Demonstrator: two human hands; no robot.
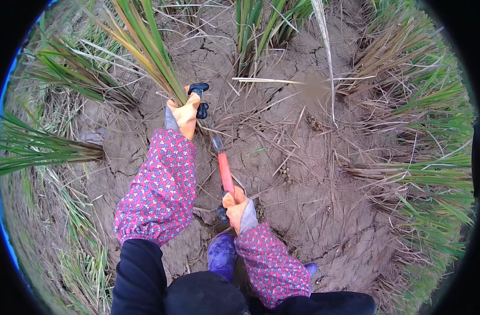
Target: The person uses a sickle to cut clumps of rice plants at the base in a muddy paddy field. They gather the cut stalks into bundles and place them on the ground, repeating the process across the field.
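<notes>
My left hand (186, 113), in an orange glove with black-coated fingers, is closed around a clump of green and yellowing rice stalks (155, 59). The stalks lean toward the upper left. My right hand (236, 210), gloved alike, grips the red handle of a sickle (225, 173). From that handle the metal shank runs up to the foot of the held clump, just below my left hand. Most of the blade is hidden among stems and soil there, so I cannot tell whether it touches the stalks. Pink flowered sleeve covers (161, 185) cover both forearms.
Rooted rice clumps stand ahead (249, 43), at the left (62, 151) and along the right (413, 173). Loose straw (279, 134) litters the cracked mud (303, 236). Cut stalks (82, 260) lie at lower left. A purple rubber boot (222, 254) stands below my hands.
</notes>
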